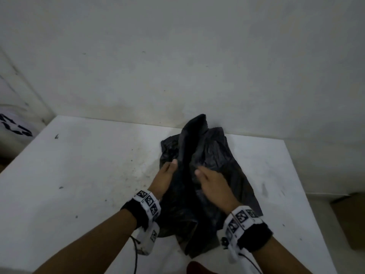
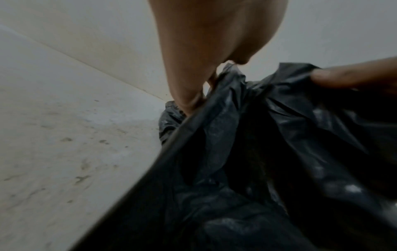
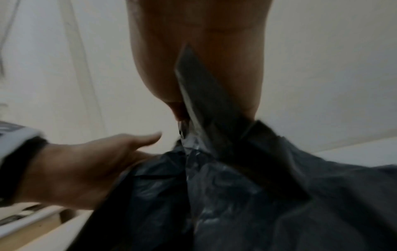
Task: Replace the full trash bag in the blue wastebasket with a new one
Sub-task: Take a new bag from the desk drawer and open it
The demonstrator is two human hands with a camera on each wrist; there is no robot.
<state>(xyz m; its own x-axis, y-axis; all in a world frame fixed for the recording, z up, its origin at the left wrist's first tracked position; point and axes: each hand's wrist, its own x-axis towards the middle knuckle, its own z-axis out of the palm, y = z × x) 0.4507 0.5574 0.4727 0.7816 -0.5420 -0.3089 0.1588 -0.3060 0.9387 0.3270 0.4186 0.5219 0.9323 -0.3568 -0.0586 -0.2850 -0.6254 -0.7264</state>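
Observation:
A crumpled black trash bag point(image 1: 213, 155) lies on the white table point(image 1: 88, 165), its far end raised against the wall. My left hand point(image 1: 167, 172) holds a fold of the bag on its left side, thumb on top; the left wrist view shows the left hand's fingers point(image 2: 191, 101) at the bag's edge point(image 2: 257, 169). My right hand point(image 1: 207, 177) pinches the plastic from the right, and in the right wrist view a strip of the bag point(image 3: 199, 88) runs up between thumb and fingers. The blue wastebasket is not in view.
The table stands against a white wall point(image 1: 177, 66). A cardboard box point(image 1: 351, 216) sits on the floor to the right. A white bag with black print point(image 1: 13, 125) is at the far left. Something red point(image 1: 197, 267) shows at the bottom edge.

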